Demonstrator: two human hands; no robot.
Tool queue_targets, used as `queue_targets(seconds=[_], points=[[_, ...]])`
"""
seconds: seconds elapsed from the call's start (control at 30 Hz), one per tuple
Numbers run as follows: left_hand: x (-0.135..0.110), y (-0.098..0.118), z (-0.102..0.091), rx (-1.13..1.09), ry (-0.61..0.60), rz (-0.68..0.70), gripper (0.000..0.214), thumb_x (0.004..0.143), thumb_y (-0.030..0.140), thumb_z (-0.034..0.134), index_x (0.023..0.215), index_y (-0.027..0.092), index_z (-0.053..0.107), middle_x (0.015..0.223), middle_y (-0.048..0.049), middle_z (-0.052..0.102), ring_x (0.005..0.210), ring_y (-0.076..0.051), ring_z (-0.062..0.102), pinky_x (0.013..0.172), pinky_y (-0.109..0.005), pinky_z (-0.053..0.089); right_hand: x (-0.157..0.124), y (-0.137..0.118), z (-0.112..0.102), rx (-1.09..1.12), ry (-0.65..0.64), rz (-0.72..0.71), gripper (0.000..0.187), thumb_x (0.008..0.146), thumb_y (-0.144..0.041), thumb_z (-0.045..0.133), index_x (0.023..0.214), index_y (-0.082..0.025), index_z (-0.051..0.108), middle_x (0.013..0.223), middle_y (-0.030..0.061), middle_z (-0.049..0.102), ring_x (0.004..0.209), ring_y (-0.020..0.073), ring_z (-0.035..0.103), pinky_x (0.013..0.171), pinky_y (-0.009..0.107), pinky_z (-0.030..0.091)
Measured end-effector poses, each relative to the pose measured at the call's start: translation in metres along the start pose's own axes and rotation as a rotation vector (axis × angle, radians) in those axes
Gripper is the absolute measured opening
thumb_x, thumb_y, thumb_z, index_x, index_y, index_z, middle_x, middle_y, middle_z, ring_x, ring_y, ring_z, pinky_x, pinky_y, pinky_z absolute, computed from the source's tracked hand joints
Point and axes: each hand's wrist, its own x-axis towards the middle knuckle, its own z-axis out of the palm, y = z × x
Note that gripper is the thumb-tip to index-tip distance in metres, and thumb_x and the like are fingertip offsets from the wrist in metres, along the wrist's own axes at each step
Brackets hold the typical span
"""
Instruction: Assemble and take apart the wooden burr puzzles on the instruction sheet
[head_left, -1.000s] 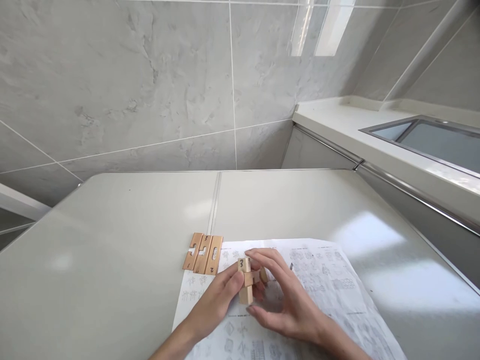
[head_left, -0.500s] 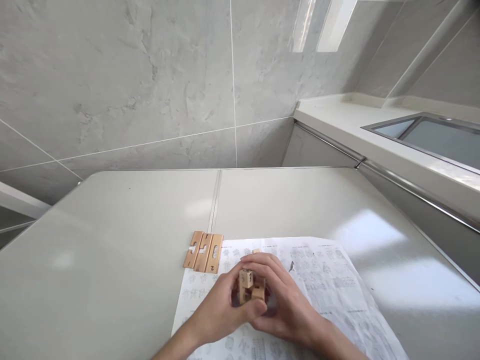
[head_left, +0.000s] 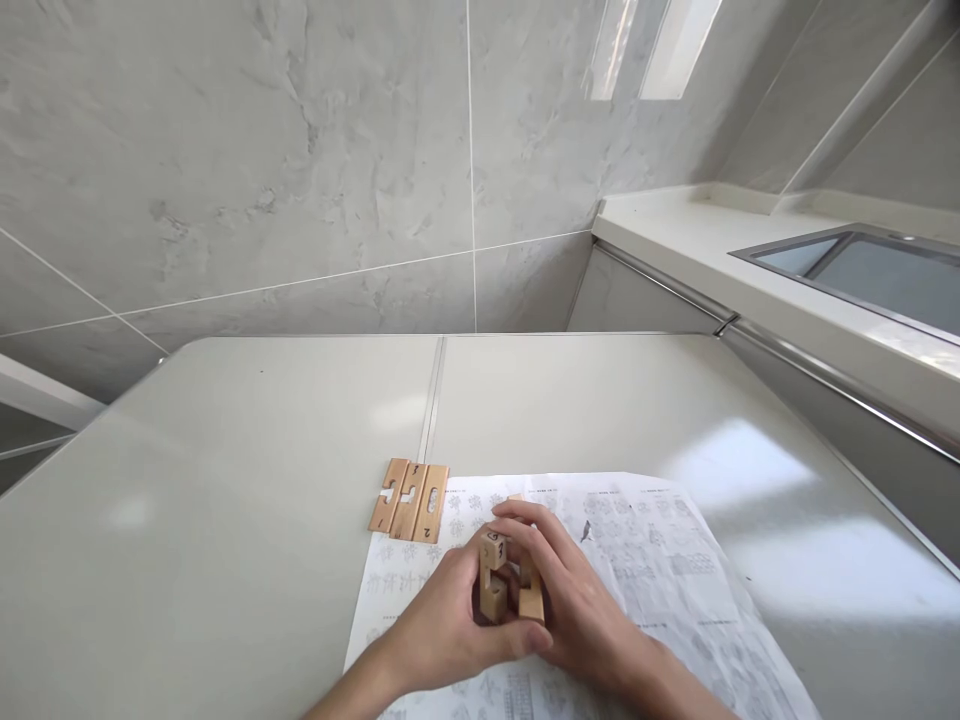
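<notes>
Both my hands hold a small cluster of interlocked wooden puzzle pieces (head_left: 504, 585) just above a printed instruction sheet (head_left: 660, 570). My left hand (head_left: 442, 630) grips the cluster from the left, its thumb wrapped under the front. From the right, my right hand (head_left: 577, 610) closes on it, fingers curled over the top. Three more notched wooden bars (head_left: 409, 500) with handwritten numbers lie flat side by side on the table (head_left: 225, 480), just off the sheet's upper left corner.
The pale table has a seam (head_left: 433, 400) running down its middle and stands against a grey tiled wall (head_left: 300, 180). To the right runs a white counter (head_left: 675, 240) with a steel sink (head_left: 862, 265).
The cluster was turned and pulled a little nearer to me, and both hands have closed more tightly round it. The piece marked 3, upright before, now tilts toward me.
</notes>
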Motion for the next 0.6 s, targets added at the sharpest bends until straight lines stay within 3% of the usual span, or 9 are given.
queue_targets(seconds=[0.13, 0.33, 0.5, 0.6], points=[[0.0, -0.002, -0.003, -0.054, 0.006, 0.008, 0.066, 0.078, 0.059, 0.088, 0.124, 0.021, 0.06, 0.101, -0.002, 0.059, 0.089, -0.019, 0.052, 0.076, -0.03, 0.043, 0.0, 0.001, 0.001, -0.023, 0.034, -0.013, 0.078, 0.088, -0.006, 0.061, 0.158, -0.029, 0.035, 0.145, 0.0169, 0.053, 0.128, 0.0325, 0.063, 0.098, 0.047, 0.063], [0.003, 0.0, -0.007, -0.319, -0.072, 0.042, 0.079, 0.079, 0.066, 0.087, 0.136, 0.022, 0.053, 0.094, 0.0005, 0.058, 0.077, -0.012, 0.053, 0.065, -0.025, 0.047, -0.003, 0.008, 0.002, -0.036, 0.066, 0.003, 0.081, 0.099, -0.022, 0.069, 0.168, -0.034, 0.027, 0.149, 0.0171, 0.054, 0.135, 0.0345, 0.061, 0.102, 0.047, 0.063], [0.006, -0.002, -0.009, -0.401, -0.082, 0.089, 0.083, 0.081, 0.068, 0.084, 0.14, 0.02, 0.051, 0.086, 0.0024, 0.056, 0.071, -0.011, 0.056, 0.059, -0.022, 0.05, -0.003, 0.01, 0.003, -0.015, 0.117, -0.016, 0.063, 0.105, -0.02, 0.06, 0.163, -0.035, 0.04, 0.146, 0.0149, 0.058, 0.126, 0.0305, 0.067, 0.099, 0.046, 0.065], [0.006, -0.004, -0.009, -0.435, -0.083, 0.071, 0.084, 0.079, 0.061, 0.09, 0.141, 0.02, 0.051, 0.088, 0.0008, 0.058, 0.077, -0.014, 0.062, 0.056, -0.021, 0.05, -0.002, 0.011, 0.002, -0.016, 0.17, -0.015, 0.053, 0.104, -0.016, 0.06, 0.154, -0.034, 0.052, 0.14, 0.0134, 0.062, 0.123, 0.029, 0.068, 0.097, 0.045, 0.064]])
